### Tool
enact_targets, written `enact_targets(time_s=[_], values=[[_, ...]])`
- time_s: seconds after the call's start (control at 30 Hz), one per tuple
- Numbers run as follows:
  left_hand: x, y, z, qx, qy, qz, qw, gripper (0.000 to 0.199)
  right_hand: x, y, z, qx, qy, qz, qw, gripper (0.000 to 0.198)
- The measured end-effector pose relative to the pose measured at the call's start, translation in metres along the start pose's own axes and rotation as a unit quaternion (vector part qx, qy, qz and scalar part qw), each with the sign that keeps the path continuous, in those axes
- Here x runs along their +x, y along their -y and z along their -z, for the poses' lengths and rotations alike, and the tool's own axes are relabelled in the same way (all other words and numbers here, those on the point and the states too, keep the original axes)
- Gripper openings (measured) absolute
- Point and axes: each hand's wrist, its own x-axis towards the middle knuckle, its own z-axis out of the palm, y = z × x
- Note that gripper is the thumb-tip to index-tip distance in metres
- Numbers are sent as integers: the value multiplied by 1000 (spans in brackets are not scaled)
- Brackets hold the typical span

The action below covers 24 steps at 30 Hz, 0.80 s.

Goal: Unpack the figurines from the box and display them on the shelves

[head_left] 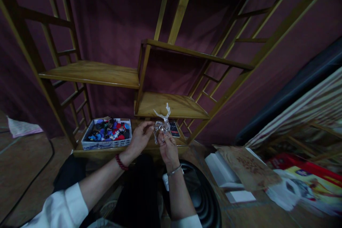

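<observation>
A shiny, silvery see-through deer figurine (162, 126) with branching antlers stands up between my two hands, just over the low shelf board. My right hand (169, 149) is closed around its lower part, so the base is hidden by the fingers. At its left side, my left hand (141, 136) has its thumb and fingertips drawn together against the figurine's edge. To the left of that hand, a patterned open box (107, 144) holds many small red, blue, black and white pieces. A dark phone-like flat object (174, 129) lies behind the right hand.
A wooden shelf unit (91, 73) rises in front, its middle board (171, 104) just above my hands. On the right floor are a round black ribbed object (204, 192), a white carton (223, 169), brown cardboard (248, 167) and plastic bags (285, 192). A black cable (40, 171) runs left.
</observation>
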Motion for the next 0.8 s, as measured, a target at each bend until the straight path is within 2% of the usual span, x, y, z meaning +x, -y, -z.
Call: enact_targets(time_s=[0.13, 0.33, 0.63, 0.8], values=[[0, 5, -2, 41, -26, -23, 999, 16, 0, 1, -1, -48, 34, 23, 998, 19], [0, 9, -5, 38, -12, 14, 999, 17, 0, 0, 0, -90, 36, 37, 995, 22], [0, 8, -8, -52, 39, 76, 995, 18, 7, -1, 6, -165, 56, 60, 983, 28], [2, 8, -12, -114, 22, 119, 986, 17, 5, 7, 3, -214, 74, 87, 970, 27]])
